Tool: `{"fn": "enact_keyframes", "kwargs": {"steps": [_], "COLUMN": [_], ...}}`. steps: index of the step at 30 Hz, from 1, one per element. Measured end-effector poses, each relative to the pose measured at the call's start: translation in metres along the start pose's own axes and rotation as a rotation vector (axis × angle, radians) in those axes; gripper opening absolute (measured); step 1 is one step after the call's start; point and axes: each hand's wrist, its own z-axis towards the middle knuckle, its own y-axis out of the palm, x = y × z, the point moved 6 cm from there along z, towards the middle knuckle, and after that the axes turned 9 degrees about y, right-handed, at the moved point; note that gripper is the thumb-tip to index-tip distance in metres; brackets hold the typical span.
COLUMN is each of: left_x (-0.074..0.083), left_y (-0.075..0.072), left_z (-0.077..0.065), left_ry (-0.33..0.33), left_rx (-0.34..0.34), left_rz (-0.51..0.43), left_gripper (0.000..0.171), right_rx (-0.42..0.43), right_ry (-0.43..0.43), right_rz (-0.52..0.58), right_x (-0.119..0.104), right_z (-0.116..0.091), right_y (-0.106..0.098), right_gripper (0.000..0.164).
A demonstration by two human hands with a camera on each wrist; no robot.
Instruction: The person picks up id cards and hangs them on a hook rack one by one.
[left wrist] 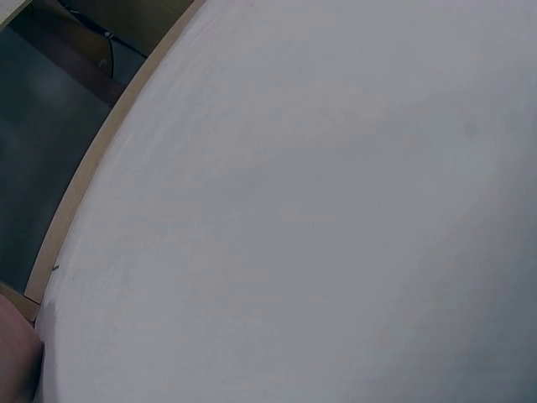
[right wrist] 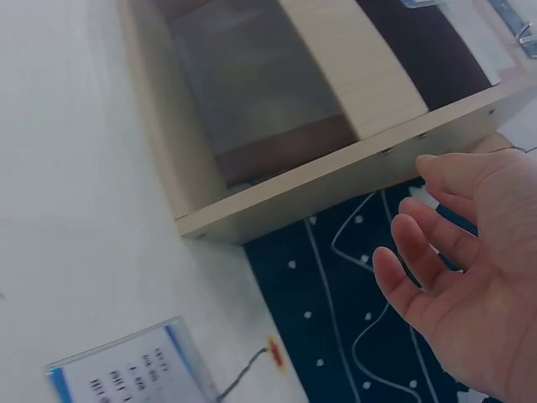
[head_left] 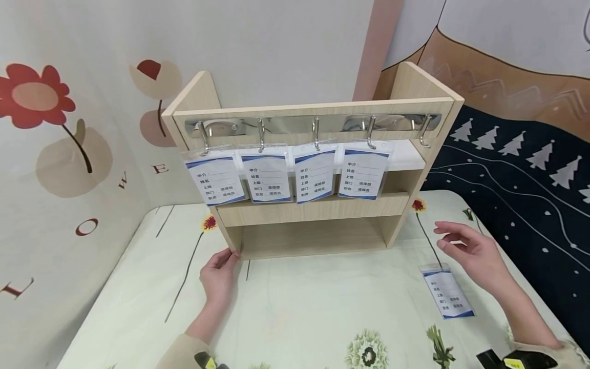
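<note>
A light wooden shelf (head_left: 313,212) stands on the cloth, with a metal hook rail (head_left: 286,125) across its upper front. Several clear-sleeved name badges (head_left: 267,177) hang side by side from the hooks; the rightmost hook (head_left: 424,132) carries none. At the shelf's lower left corner, my left hand (head_left: 218,277) holds the edge between thumb and fingers. My right hand (head_left: 477,256) is raised to the right of the shelf, its fingers loosely bent around nothing. Just below and left of it, another badge (head_left: 447,293) lies face up on the cloth, also partly visible in the right wrist view (right wrist: 130,369).
A pale cloth (head_left: 295,302) printed with flowers covers the surface. Behind the shelf and to the left hangs a light curtain (head_left: 286,51) with flower and letter prints. Dark fabric with white trees (head_left: 516,189) borders the right side.
</note>
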Motion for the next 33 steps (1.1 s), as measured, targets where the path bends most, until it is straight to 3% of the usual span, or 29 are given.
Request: {"fn": "enact_keyframes", "kwargs": {"steps": [6,16,33], "left_x": [0.001,0.004,0.002], "left_y": [-0.001,-0.001,-0.001], "left_z": [-0.001,-0.003,-0.002], "left_ry": [-0.002,-0.009,-0.011], "left_rx": [-0.001,0.005,0.008], "left_rz": [0.004,0.003,-0.019], "left_gripper": [0.025,0.026,0.025], "right_rx": [-0.014,-0.016,-0.125], "right_ry": [0.033,0.148,0.285], "right_rz": [-0.011,-0.149,-0.255], "right_x": [0.008,0.027,0.059], "right_z": [-0.004,-0.002,-0.004], "right_y": [0.003,0.001,0.01], "right_gripper": [0.036,0.037,0.056]}}
